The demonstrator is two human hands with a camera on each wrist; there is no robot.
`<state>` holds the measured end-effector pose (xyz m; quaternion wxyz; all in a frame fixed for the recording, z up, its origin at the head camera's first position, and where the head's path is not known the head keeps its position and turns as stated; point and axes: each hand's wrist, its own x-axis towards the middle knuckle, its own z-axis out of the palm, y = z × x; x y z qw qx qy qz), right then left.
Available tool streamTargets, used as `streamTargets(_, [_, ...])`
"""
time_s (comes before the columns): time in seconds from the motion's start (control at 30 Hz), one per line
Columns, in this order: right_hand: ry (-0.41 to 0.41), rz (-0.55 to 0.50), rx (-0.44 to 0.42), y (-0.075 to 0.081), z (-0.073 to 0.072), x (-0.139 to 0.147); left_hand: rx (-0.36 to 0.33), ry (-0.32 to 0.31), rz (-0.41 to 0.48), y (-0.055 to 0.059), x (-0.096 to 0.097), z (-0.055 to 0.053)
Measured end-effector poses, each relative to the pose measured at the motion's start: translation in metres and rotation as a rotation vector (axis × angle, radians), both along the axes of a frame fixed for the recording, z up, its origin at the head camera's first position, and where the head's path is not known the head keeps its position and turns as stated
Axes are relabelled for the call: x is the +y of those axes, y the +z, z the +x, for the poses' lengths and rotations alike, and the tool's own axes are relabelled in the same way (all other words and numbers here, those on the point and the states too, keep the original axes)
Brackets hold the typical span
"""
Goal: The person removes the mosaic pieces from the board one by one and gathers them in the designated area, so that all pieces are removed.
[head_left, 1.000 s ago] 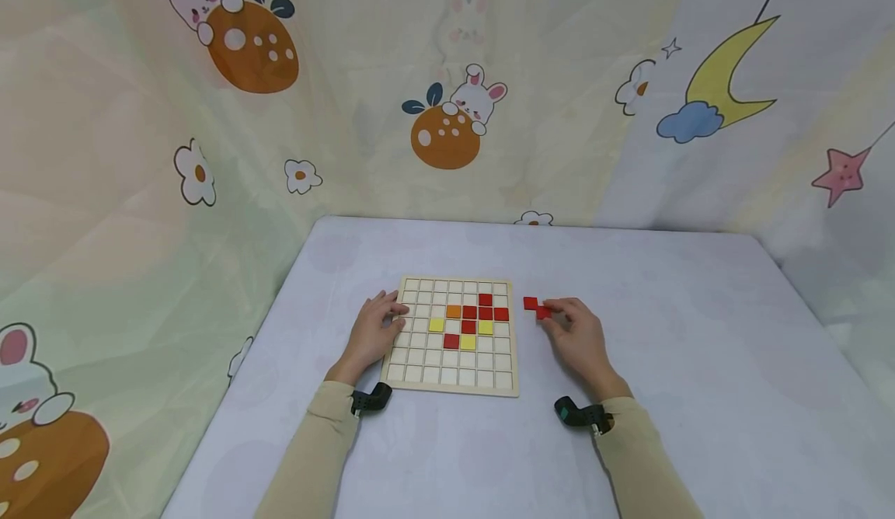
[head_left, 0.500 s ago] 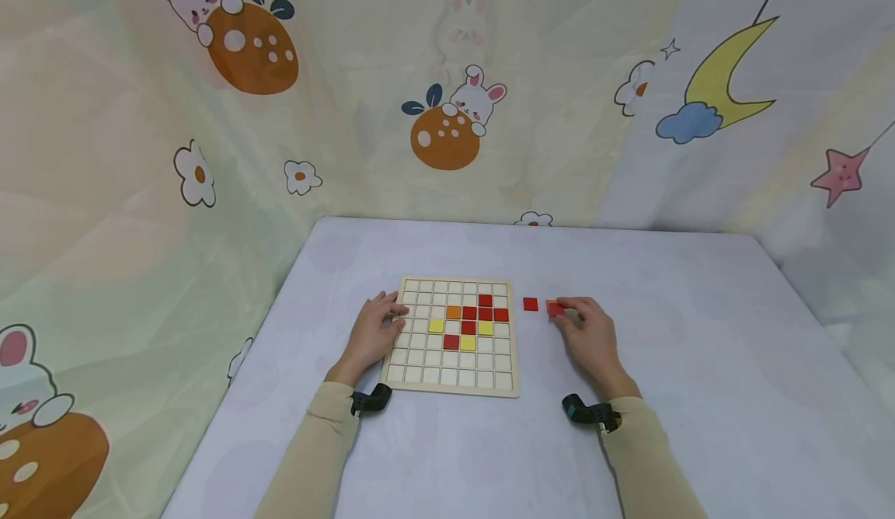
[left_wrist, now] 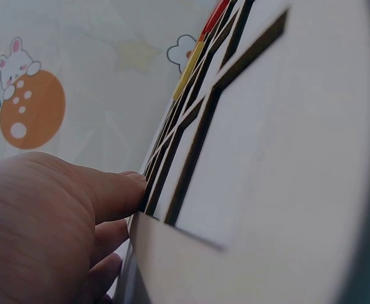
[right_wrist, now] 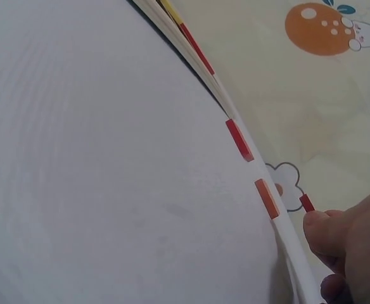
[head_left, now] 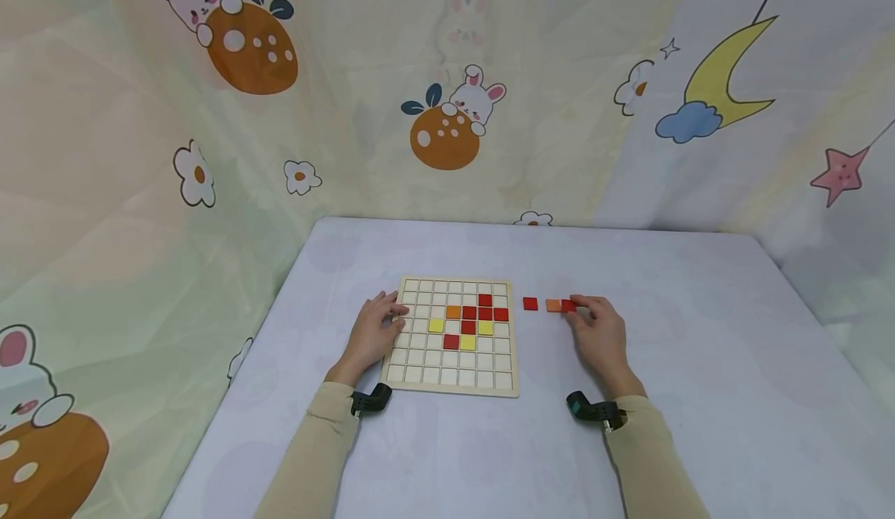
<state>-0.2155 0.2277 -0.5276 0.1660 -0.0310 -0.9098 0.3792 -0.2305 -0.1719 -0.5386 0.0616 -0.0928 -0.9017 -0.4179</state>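
A light wooden grid board [head_left: 428, 377] lies on the table, with several red, yellow and orange tiles set in its squares. At its left edge my left hand [head_left: 374, 331] grips the board, thumb [left_wrist: 118, 193] over the rim and fingers beside it. To the board's right, my right hand [head_left: 600, 340] pinches a small red tile [right_wrist: 307, 202] between thumb and finger. Just left of those fingertips lies an orange tile [head_left: 553, 305]. Another red tile [head_left: 531, 304] sits between it and the board.
White cloth covers the table [head_left: 650, 286]. Behind it hangs a printed curtain [head_left: 363, 115] with rabbits, a moon and flowers. A dark wrist camera [head_left: 372, 399] is strapped at the left sleeve and another wrist camera [head_left: 587, 409] at the right.
My right hand has moved rightward with its red tile, away from the other red tile and past the orange one, which now shows fully. My left hand and the board have stayed put.
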Motion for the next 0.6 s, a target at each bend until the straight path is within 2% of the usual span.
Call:
streamTargets(0.33, [-0.032, 0.002, 0.002, 0.0017, 0.0004, 0.0045, -0.015, 0.003, -0.016, -0.0011, -0.0005, -0.001])
streamTargets(0.6, [-0.04, 0.008, 0.026, 0.0016, -0.0008, 0.0081, 0.004, -0.003, -0.021, -0.0002, -0.0001, -0.0014])
